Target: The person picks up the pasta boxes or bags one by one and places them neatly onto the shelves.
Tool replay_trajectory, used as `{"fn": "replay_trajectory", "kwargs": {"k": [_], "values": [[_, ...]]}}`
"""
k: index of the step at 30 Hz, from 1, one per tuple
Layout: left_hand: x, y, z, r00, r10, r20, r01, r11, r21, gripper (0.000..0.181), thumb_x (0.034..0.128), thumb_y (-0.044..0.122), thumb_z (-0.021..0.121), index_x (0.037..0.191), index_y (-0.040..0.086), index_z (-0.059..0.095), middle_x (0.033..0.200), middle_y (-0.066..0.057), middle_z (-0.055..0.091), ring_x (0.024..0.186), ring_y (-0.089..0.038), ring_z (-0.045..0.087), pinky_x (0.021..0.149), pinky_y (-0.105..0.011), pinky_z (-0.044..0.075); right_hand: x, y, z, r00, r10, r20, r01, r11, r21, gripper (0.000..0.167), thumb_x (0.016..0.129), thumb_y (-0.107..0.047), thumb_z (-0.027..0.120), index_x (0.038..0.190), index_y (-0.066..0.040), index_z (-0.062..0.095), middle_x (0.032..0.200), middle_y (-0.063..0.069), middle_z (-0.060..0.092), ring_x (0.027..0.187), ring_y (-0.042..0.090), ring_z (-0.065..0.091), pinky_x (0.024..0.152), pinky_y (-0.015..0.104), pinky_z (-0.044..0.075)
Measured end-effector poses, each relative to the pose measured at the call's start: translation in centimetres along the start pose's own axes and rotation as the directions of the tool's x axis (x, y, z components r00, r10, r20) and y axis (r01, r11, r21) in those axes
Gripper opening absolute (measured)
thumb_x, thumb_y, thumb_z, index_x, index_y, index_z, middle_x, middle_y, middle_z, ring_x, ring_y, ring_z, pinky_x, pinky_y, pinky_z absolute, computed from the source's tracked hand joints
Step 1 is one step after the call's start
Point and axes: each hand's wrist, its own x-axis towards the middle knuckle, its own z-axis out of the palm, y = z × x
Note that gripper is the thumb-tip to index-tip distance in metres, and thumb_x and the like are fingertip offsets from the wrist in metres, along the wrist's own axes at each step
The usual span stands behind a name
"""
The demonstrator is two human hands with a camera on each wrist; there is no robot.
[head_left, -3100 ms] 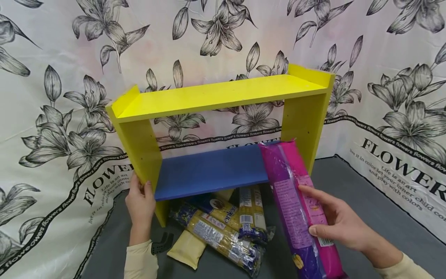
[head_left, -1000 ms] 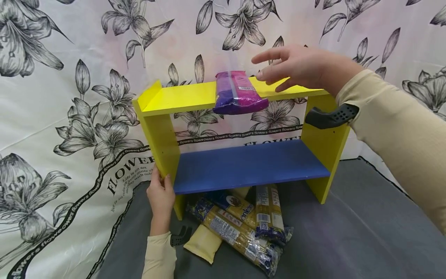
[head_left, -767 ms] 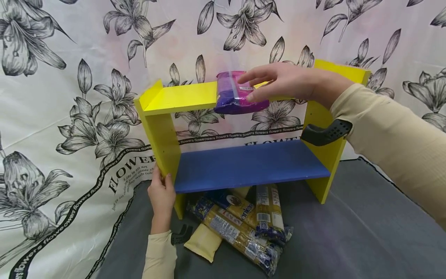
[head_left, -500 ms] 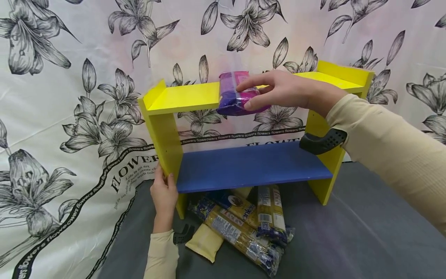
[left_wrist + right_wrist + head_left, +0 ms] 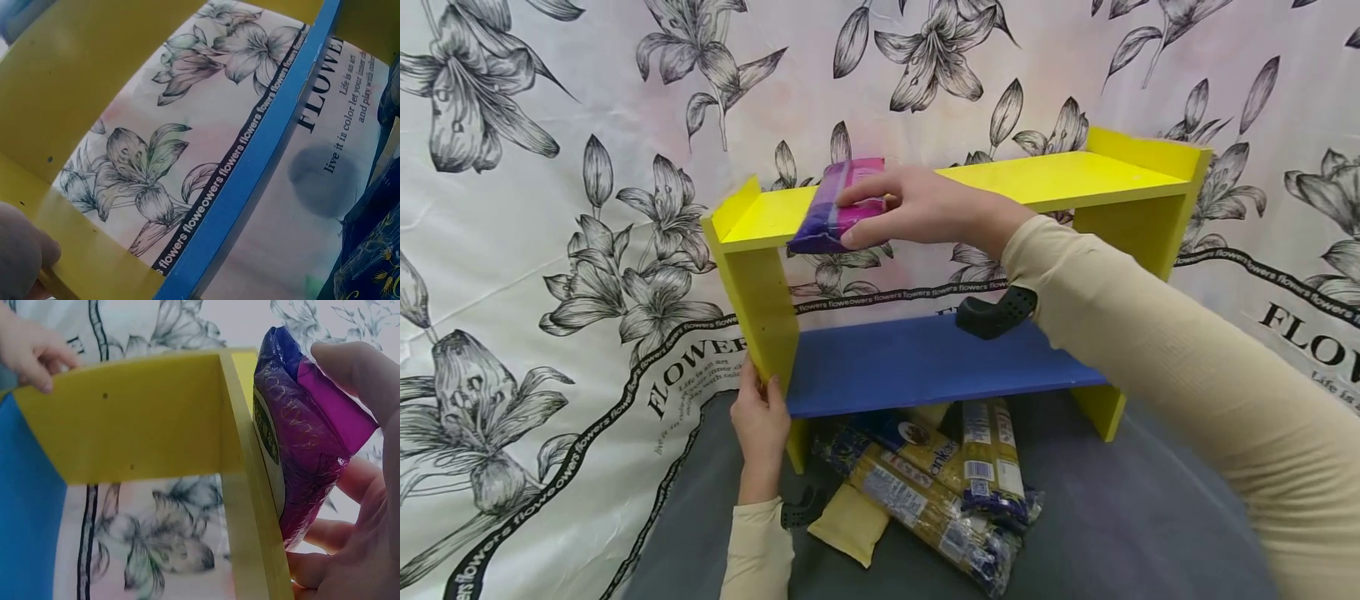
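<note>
A pink and purple packet (image 5: 831,218) lies on the yellow top shelf (image 5: 1045,177), near its left end, its front end jutting past the edge. My right hand (image 5: 917,204) grips it from the right side; in the right wrist view the thumb and fingers (image 5: 331,534) bend round the packet (image 5: 306,437). My left hand (image 5: 762,421) holds the left side panel (image 5: 760,312) of the shelf unit by its front edge, just beside the blue shelf (image 5: 925,367).
Under the blue shelf, several gold and blue pasta packs (image 5: 925,508) lie crossed on the dark table (image 5: 1112,517). A small pale yellow packet (image 5: 850,525) is at their left. A flower-printed cloth (image 5: 715,50) hangs behind.
The pink and purple packet went from beside the unit onto the top shelf, was let go, then gripped again and shifted left. My left hand stays on the side panel.
</note>
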Motion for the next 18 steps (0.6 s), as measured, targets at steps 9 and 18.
{"fn": "replay_trajectory", "kwargs": {"k": [9,18], "values": [[-0.3,-0.4,-0.2,0.997,0.075,-0.007,-0.076,0.997,-0.017,0.050,0.1007,0.002,0.056,0.150,0.010,0.050,0.101,-0.030,0.072,0.062,-0.040,0.067,0.055,-0.048,0.051,4.0,-2.7,3.8,0.994,-0.107,-0.030,0.104,0.990,-0.098,0.064,0.088,-0.049,0.067,0.147,-0.030,0.055,0.151,0.005,0.050,0.128,0.023,0.048,0.098,0.037,0.048],[-0.2,-0.2,-0.1,0.997,0.083,0.001,-0.083,0.996,-0.032,0.050,0.1016,0.003,0.054,0.151,0.010,0.048,0.105,-0.031,0.072,0.063,-0.041,0.068,0.055,-0.048,0.051,6.0,-4.4,5.4,0.990,-0.142,-0.024,0.135,0.974,-0.180,0.065,0.089,-0.054,0.064,0.149,-0.030,0.054,0.144,0.000,0.056,0.123,0.018,0.052,0.096,0.031,0.048]]}}
